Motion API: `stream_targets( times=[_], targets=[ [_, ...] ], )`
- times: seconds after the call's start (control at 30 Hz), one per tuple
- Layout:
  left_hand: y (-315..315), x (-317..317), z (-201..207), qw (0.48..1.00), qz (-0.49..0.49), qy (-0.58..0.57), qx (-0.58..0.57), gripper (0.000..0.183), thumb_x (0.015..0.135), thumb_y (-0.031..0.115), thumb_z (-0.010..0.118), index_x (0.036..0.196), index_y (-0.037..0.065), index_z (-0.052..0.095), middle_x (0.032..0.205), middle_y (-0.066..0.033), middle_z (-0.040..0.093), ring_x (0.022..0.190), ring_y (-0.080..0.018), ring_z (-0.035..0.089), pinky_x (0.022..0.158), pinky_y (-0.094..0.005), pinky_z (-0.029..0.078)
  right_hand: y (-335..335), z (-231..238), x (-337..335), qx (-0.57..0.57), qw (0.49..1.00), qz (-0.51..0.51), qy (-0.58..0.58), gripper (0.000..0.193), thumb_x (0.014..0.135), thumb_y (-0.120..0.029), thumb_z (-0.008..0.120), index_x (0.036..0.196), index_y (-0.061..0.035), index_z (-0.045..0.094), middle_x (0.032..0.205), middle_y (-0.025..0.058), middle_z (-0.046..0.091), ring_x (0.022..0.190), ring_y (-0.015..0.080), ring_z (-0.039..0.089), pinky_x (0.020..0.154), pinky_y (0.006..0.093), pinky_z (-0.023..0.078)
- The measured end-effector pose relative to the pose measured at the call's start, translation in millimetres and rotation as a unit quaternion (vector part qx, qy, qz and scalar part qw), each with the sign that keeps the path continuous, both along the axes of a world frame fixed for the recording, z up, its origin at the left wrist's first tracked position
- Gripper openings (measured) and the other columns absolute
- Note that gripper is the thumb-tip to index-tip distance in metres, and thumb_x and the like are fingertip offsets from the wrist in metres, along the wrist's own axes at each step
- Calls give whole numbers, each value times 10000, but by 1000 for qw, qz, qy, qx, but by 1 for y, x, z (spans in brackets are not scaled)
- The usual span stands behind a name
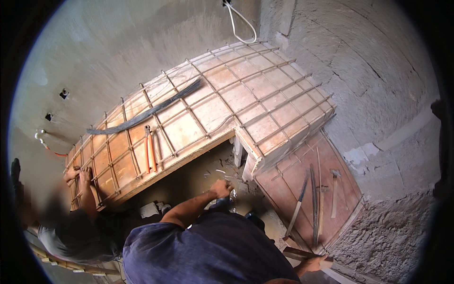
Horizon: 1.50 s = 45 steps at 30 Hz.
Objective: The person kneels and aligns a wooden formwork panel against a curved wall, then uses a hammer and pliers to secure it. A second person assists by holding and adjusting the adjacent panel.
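Note:
My left arm reaches forward from a blue sleeve, and my left hand (221, 188) is closed above the gap in front of the formwork. Whatever it may hold is hidden; a small shiny clear thing (232, 198) shows just beneath it. Low on the right, my right hand (313, 264) grips the end of a brown wooden board (295, 254). Ahead lies plywood formwork (220, 106) under a grid of steel bars (189, 111). Orange-handled pincers (150, 149) and a long bundle of dark tie wire (146, 113) rest on it.
At left, a co-worker in a grey shirt (71, 236) has both hands (80, 174) on the bar grid. A lower plywood panel (295, 184) on the right carries a hammer (335, 189) and several bars. White cable (243, 21) hangs from the rough wall (142, 38).

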<state>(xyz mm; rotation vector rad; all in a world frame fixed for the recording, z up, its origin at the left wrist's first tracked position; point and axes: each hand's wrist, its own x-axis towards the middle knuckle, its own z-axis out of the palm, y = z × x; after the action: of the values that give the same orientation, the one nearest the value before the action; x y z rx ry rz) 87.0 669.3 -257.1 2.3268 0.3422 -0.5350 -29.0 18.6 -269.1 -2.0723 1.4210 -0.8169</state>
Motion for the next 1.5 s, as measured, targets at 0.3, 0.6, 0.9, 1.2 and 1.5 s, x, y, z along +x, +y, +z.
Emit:
stream_targets(
  times=[0.3, 0.6, 0.9, 1.2, 1.5],
  targets=[
    [-4, 72, 60, 979, -61, -108, -162, 282, 1047, 339, 670, 1175, 114, 780, 1092, -175, 794, 1069, -371, 758, 948, -454, 574, 215, 193, 201, 60, 873, 482, -52, 751, 967, -247, 756, 1588, 59, 466, 1508, 294, 597, 1381, 418, 591, 1176, 447, 451],
    [31, 53, 44, 970, -61, -138, -190, 312, 1047, 351, 653, 1231, 134, 782, 1176, -164, 798, 1129, -367, 753, 1005, -474, 565, 504, 310, 331, -96, 609, 783, 86, 552, 900, -317, 802, 1376, -62, 686, 1197, 267, 774, 1145, 449, 740, 982, 500, 584],
    [154, -117, -96, 972, 236, -3, -19, 413, 924, 337, 628, 1256, 172, 811, 1258, -181, 781, 1214, -368, 734, 1060, -437, 579, 587, 289, 381, -168, 549, 792, 208, 655, 853, -372, 812, 1393, -27, 676, 1236, 294, 760, 1188, 448, 728, 1033, 498, 568],
    [165, -290, -214, 935, 241, 237, 109, 346, 961, 291, 576, 1052, 79, 834, 1195, -269, 782, 1165, -439, 748, 1000, -500, 603, 582, 284, 385, -163, 553, 784, 229, 784, 862, -412, 783, 1496, 15, 607, 1275, 303, 746, 1215, 446, 718, 1066, 493, 559],
    [158, -188, -220, 965, 259, 33, 38, 320, 994, 305, 606, 1048, 78, 825, 1103, -212, 810, 1084, -409, 770, 962, -468, 602, 573, 267, 394, -95, 566, 796, 191, 618, 862, -370, 802, 1399, -81, 702, 1198, 251, 785, 1138, 410, 755, 988, 465, 579]
  ],
)
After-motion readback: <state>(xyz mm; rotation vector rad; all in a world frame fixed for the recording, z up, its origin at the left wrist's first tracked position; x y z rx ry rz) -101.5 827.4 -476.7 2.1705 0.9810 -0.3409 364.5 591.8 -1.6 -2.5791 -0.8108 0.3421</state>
